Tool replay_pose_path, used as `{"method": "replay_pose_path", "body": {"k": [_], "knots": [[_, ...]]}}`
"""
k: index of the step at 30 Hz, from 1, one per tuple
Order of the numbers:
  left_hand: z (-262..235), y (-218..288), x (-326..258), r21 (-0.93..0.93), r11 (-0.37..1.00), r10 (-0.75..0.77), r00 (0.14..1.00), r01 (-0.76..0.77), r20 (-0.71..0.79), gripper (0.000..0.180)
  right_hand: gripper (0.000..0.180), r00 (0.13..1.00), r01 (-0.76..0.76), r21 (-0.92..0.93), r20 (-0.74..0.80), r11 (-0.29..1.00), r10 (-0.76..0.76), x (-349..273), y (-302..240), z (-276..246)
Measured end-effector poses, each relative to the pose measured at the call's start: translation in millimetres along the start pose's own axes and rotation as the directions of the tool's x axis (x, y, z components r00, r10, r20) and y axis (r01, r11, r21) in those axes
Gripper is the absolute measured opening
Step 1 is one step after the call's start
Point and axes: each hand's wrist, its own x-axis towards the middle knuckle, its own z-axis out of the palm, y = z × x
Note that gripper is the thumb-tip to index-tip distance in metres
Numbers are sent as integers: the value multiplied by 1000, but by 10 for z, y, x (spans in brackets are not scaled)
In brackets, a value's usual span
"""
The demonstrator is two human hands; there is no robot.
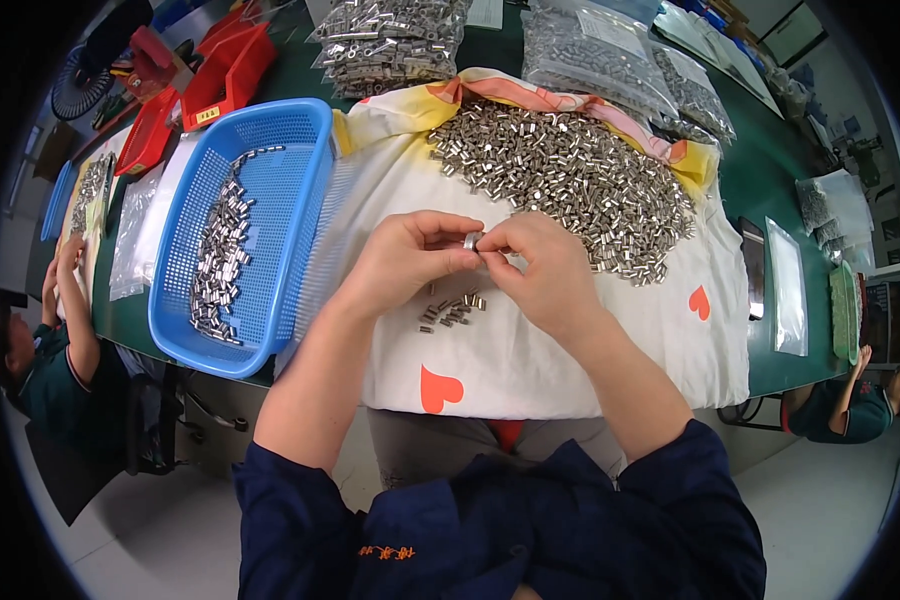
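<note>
My left hand (pixel 410 255) pinches a small shiny metal sleeve (pixel 471 241) between thumb and fingers, above the white cloth (pixel 530 370). Fingertips of my right hand (pixel 542 262) are closed against the sleeve's right side; whether they grip it too or hold another small part is hidden. Just below the hands lies a little group of short metal cylinders (pixel 453 311). Beyond them spreads a large heap of the same kind of cylinders (pixel 570 170), bordered by a yellow and pink fold of cloth (pixel 510 90).
A blue perforated basket (pixel 315 200) with metal cylinders along its left part stands on my left. Clear bags of metal parts (pixel 395 45) are stacked at the back. Red bins (pixel 230 75) sit far left. Co-workers (pixel 50 370) sit at both sides of the green table (pixel 770 365).
</note>
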Motion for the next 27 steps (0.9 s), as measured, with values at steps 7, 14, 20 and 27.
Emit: {"method": "replay_pose_path", "body": {"k": [7,14,20,27], "knots": [[-25,1,-11,21,1000,-8,1000,8,-6,34,7,991,-91,88,105,992,81,43,18,-104],[-3,47,-40,21,995,-103,990,102,95,33,12,973,-177,-168,120,970,198,120,111,-341],[28,58,-22,25,995,-103,988,100,115,32,10,976,-50,-492,160,869,147,-24,199,-107],[-52,-8,-27,-48,998,-48,999,48,12,34,7,933,-331,143,197,933,301,79,-63,-174]]}}
